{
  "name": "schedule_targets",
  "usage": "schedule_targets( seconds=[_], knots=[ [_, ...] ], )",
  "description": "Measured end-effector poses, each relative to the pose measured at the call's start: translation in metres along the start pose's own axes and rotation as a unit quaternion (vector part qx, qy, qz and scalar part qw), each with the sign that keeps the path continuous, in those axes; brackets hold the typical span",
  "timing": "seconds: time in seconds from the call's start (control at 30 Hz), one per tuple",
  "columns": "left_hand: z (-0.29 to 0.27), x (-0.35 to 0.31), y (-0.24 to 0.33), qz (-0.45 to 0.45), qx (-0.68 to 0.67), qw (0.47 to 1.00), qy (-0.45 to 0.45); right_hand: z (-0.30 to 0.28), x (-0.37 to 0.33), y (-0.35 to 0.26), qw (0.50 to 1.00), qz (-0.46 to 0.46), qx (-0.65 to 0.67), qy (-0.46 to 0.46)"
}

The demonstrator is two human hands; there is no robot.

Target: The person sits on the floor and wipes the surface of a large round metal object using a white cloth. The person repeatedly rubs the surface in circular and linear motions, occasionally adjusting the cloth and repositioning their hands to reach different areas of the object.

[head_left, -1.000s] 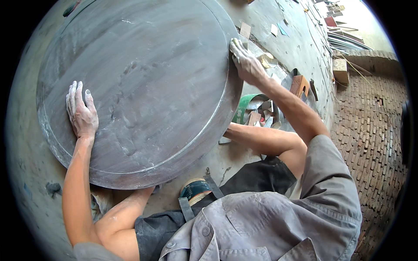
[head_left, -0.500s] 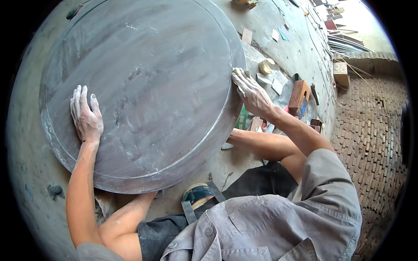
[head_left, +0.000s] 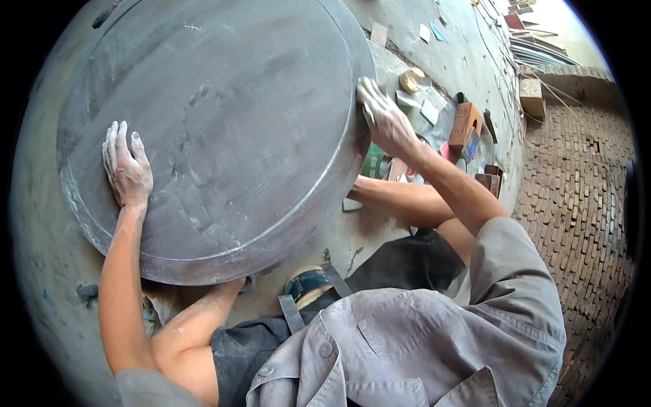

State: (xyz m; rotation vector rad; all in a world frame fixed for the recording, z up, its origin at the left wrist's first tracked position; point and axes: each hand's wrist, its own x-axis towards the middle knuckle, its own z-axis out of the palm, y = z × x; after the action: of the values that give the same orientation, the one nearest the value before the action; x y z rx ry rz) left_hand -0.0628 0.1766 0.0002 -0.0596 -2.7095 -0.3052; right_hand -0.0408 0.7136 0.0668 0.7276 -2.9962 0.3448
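Between the two hands lies a large round board (head_left: 217,136), dark grey-brown and smeared with pale dust, a thin whitish line curving just inside its rim. The left hand (head_left: 129,169) rests flat on the board's upper face near its left edge, palm down and unclenched, the fingers nearly straight and pointing away from the body, the thumb slightly apart. Across from it, the right hand (head_left: 390,122) lies against the board's right rim, fingers extended together along the edge; whether something thin sits under those fingers, I cannot tell. White powder coats the fingers of both hands.

Just below the right hand, partly hidden by the board and the forearm, is a curved green strip (head_left: 372,161). To the right of that hand stands a reddish-brown block (head_left: 465,125), and a little beyond the fingertips lies a yellowish round piece (head_left: 411,80). Farther ahead of the right hand, a pinkish-brown flat piece (head_left: 379,34), a white scrap (head_left: 424,32) and a blue scrap (head_left: 438,32) are scattered on the grey floor (head_left: 325,237).

Nearer the body than either hand, a tin with a dark teal label (head_left: 305,279) sits between the bare legs, close to the dark shorts (head_left: 407,264) and grey shirt (head_left: 393,325). Below the left hand, left of its forearm, lies a dark lump (head_left: 87,293). Well to the right of the right hand is a surface of brown bricks (head_left: 569,203).
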Motion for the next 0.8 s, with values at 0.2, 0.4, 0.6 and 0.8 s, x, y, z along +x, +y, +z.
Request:
schedule_targets(
  seconds=[0.2,0.4,0.6,0.8],
  knots=[
    [0.004,-0.003,-0.002,-0.002,0.013,1.000,-0.004,0.011,-0.080,-0.086,0.996,-0.046,-0.049,-0.056],
    [0.004,-0.002,-0.006,-0.009,0.002,1.000,-0.005,0.017,-0.018,-0.037,0.999,0.021,-0.022,0.029],
    [0.004,-0.001,-0.003,-0.009,0.007,1.000,-0.004,0.014,-0.094,-0.119,0.999,-0.033,0.016,-0.038],
    [0.006,-0.001,-0.003,-0.016,0.001,1.000,-0.012,0.021,-0.040,-0.077,0.996,0.053,-0.034,0.062]
  ],
)
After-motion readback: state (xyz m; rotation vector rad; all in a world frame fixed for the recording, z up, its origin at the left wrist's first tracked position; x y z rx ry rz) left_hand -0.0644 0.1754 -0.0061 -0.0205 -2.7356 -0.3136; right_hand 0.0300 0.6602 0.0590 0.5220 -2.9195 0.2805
